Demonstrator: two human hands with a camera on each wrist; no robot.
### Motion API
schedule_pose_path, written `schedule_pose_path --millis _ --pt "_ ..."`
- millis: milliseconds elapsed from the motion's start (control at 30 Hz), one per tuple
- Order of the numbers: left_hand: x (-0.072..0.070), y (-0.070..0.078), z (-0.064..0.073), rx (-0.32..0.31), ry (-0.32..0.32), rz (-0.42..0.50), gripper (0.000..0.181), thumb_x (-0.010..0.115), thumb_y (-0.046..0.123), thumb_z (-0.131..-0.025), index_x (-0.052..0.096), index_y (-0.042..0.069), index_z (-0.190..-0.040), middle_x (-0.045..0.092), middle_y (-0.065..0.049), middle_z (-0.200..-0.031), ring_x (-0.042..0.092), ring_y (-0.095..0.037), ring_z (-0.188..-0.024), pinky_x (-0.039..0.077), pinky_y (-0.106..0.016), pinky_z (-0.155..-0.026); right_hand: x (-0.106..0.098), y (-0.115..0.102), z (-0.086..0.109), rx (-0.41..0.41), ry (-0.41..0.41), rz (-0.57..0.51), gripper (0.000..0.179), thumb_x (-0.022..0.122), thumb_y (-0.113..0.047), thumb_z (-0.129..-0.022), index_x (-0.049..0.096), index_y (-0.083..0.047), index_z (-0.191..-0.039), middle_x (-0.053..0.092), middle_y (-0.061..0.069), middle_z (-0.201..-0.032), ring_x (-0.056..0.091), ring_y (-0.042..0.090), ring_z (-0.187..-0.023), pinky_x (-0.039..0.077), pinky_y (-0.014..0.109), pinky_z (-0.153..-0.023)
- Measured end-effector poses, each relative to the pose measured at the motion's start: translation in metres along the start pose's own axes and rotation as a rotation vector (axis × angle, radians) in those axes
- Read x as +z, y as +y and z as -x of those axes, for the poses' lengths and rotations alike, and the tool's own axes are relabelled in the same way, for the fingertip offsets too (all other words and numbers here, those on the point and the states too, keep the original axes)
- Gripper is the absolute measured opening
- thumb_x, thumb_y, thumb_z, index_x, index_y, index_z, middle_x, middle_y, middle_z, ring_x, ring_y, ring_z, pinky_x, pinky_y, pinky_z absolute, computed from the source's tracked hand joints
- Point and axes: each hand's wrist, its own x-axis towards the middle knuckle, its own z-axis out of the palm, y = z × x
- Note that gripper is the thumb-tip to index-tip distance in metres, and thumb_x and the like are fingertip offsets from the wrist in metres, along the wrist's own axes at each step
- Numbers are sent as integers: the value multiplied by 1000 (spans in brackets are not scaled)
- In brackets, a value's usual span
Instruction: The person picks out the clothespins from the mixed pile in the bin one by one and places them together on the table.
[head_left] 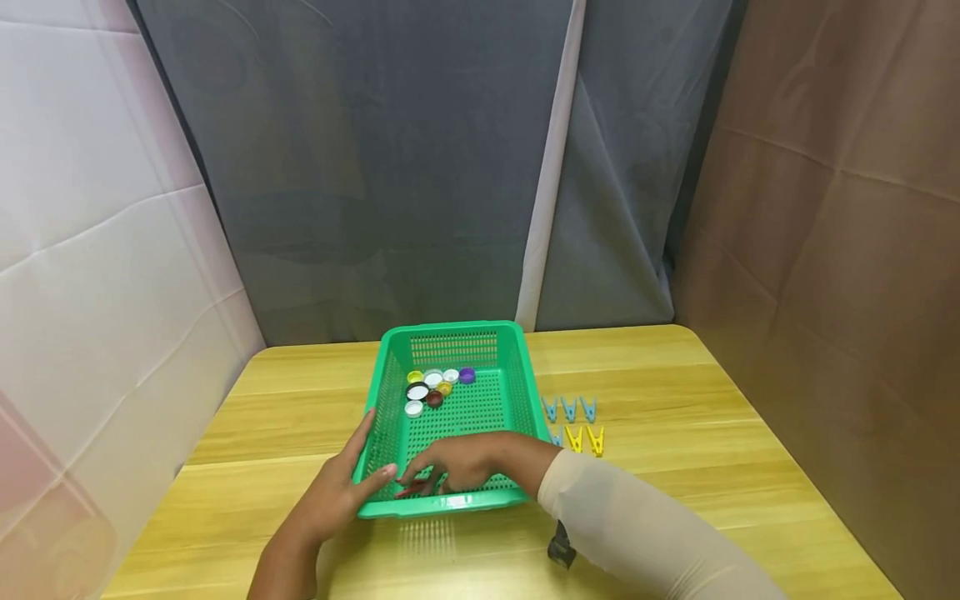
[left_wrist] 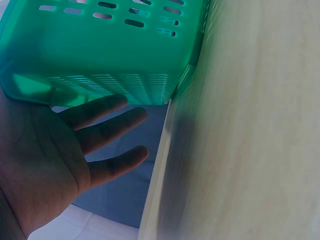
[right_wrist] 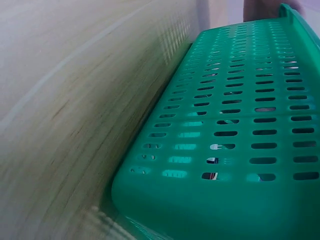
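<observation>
A green plastic basket with slotted walls stands on the table. My left hand rests at its near left corner, the thumb over the rim and the forefinger along the left side. Three fingers of that hand stretch out straight and spread outside the wall in the left wrist view. My right hand reaches down inside the near end of the basket, fingers bent downward. A slim red piece shows under its fingertips; I cannot tell whether they pinch it. The right wrist view has the basket's slotted outside.
Bottle caps lie at the basket's far left, among them a purple cap, a brown cap and a white cap. Right of the basket, blue clothespins and yellow clothespins lie in two rows on the wooden table.
</observation>
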Motion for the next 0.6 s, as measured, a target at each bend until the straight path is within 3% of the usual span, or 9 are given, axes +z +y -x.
schedule_pose_path --millis 133,300,433,600 --pt "0 0 0 -2 -10 6 93 63 36 -111 2 16 -178 23 -34 -177 32 -61 -160 36 -79 -121 0 1 -1 18 -5 -25 81 46 29 -91 60 -17 -157 65 1 -155 70 17 -134 59 18 -95" --pt "-1 -1 0 -5 -11 6 94 64 35 -110 2 16 -178 25 -33 -176 33 -60 -159 37 -78 -121 -1 1 -1 42 4 -28 79 46 27 -93 61 -18 -156 62 0 -158 73 14 -128 59 18 -87" --pt "-1 -1 0 -9 -12 8 94 64 35 -110 2 16 -178 24 -33 -177 32 -60 -160 36 -78 -122 -1 1 -1 52 12 -7 65 55 16 -102 62 -20 -155 61 -2 -160 71 18 -133 58 18 -92" --pt "-1 1 -1 -15 -19 11 94 63 37 -111 0 17 -178 22 -33 -177 32 -60 -160 36 -78 -121 -2 3 0 53 16 -32 58 61 9 -105 64 -22 -153 60 -2 -162 69 26 -139 59 20 -96"
